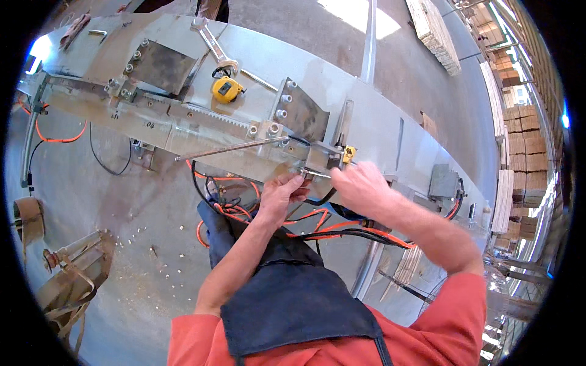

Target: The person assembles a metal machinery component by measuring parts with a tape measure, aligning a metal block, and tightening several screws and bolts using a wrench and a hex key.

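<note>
My left hand [284, 191] is pinched at the near edge of a grey machine beam [262, 55], its fingertips at the left end of a thin metal rod-like tool [318, 174]. What those fingertips hold is too small to make out. My right hand [361, 189] is closed around the tool's other end, and its fingers hide that end. Just beyond both hands sits a metal block [320, 157] with a small yellow fitting [348, 154] beside it. A long thin metal bar [235, 148] lies slanted across the beam, left of the block.
A yellow tape measure [226, 89], a wrench [213, 46] and a short rod [259, 80] lie on the beam. Bolted plates [162, 67] stand along it. Orange hoses [317, 229] and black cables hang below my hands. Stacked timber [525, 146] stands at right.
</note>
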Tool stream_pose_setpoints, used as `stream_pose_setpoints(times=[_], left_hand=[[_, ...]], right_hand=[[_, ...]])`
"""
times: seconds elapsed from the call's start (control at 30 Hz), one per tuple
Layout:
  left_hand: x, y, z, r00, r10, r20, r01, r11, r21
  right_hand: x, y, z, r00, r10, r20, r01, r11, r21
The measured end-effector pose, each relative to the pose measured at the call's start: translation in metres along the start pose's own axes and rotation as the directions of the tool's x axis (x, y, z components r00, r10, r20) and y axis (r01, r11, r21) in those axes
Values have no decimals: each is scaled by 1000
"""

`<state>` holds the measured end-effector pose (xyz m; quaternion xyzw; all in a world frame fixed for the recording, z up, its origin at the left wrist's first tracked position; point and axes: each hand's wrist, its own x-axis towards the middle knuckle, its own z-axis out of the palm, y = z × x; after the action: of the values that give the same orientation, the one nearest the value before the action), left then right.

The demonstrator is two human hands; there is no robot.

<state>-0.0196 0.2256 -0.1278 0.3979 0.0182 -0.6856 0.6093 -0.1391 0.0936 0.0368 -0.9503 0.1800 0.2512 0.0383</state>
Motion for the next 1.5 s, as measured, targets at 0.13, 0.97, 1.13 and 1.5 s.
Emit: stream_pose_setpoints(times=[0.13, 0.97, 1.13, 1.5], left_hand=[[-1, 5, -2, 999, -4, 38, 2, 999, 40], [-4, 6, 2, 999, 34, 22, -35, 998, 48], [3, 5, -5, 998, 20, 61, -26, 994, 102], [7, -4, -8, 998, 38, 47, -40, 998, 55]], right_hand=[[-24, 1, 72, 956, 118, -270, -65, 978, 198], [-2, -2, 2, 998, 58, -11, -58, 998, 40], [-32, -3, 62, 948, 202, -246, -145, 963, 228], [23, -26, -71, 995, 11, 103, -10, 1000, -12]])
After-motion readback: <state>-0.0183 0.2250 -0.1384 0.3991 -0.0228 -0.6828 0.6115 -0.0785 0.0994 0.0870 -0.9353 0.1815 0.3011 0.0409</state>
